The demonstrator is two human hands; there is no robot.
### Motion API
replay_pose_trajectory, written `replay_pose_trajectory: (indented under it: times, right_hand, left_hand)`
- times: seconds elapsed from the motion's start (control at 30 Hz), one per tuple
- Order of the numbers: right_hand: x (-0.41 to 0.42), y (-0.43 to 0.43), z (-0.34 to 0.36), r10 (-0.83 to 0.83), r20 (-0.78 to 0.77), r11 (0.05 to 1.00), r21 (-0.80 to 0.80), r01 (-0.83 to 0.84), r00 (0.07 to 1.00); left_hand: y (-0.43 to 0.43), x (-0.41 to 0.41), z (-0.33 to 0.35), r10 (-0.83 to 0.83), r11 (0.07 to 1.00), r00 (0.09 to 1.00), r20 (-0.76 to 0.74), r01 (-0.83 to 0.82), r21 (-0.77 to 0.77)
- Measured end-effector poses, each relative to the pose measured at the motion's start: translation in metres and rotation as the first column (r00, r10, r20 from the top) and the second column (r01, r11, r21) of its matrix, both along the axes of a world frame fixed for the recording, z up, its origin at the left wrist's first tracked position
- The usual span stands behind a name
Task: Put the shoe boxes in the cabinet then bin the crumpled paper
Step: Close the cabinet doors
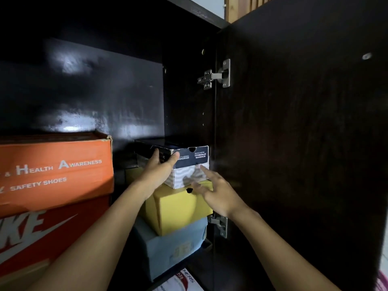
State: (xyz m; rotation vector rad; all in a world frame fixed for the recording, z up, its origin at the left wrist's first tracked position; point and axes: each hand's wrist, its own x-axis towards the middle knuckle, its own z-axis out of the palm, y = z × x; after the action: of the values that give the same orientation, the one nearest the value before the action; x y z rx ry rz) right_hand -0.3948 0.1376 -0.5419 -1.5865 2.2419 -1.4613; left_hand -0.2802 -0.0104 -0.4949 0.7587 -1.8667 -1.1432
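Sitting at the far left of the dark cabinet (94,91), an orange box (54,171) rests on a red Nike box (42,232). Past a narrow gap to their right, the left forearm slants up and inward from the lower left. The left hand (156,171) grasps the near left corner of the Skechers box (195,159), with the thumb on the navy front of the lid and the other fingers up against the left side face. That box tops a stack and is turned a little askew on a yellow box (178,208), which sits on a blue box (174,246). A white box (178,280) with red lettering shows below the stack. The right forearm slants in from the lower right. The right hand (218,194) is released, its fingers spread and blurred, holding nothing. Its index tip is at the pale base of the Skechers box just under the lid, and its lower fingers cross the yellow box's top edge; contact cannot be told. Farther right the door (304,143) stands open on an upper hinge (216,75) and a lower hinge (220,224), the lower one just beside the right wrist
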Motion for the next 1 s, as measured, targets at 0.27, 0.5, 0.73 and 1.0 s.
replay_pose_trajectory:
  times: [0.27,0.5,0.73,1.0]
  right_hand:
    - [0.057,0.135,-0.003,-0.242,-0.236,0.934,-0.318,0.161,0.941]
    - [0.059,0.229,-0.002,-0.71,-0.017,0.546,-0.644,0.536,0.704]
    - [0.034,0.231,-0.001,-0.486,0.303,0.725,-0.385,0.572,0.82]
    - [0.103,0.204,-0.027,-0.395,0.115,0.72,-0.578,0.385,0.912]
  left_hand:
    - [0.1,0.027,0.028,-0.016,0.944,0.98,-0.2,-0.051,-0.327]
    - [0.192,0.021,0.046,-0.402,0.867,0.908,-0.117,0.337,-0.367]
    - [0.251,0.013,0.049,-0.567,0.761,0.824,-0.003,0.522,-0.386]
    - [0.257,0.044,0.045,-0.501,0.78,0.865,-0.041,0.43,-0.455]
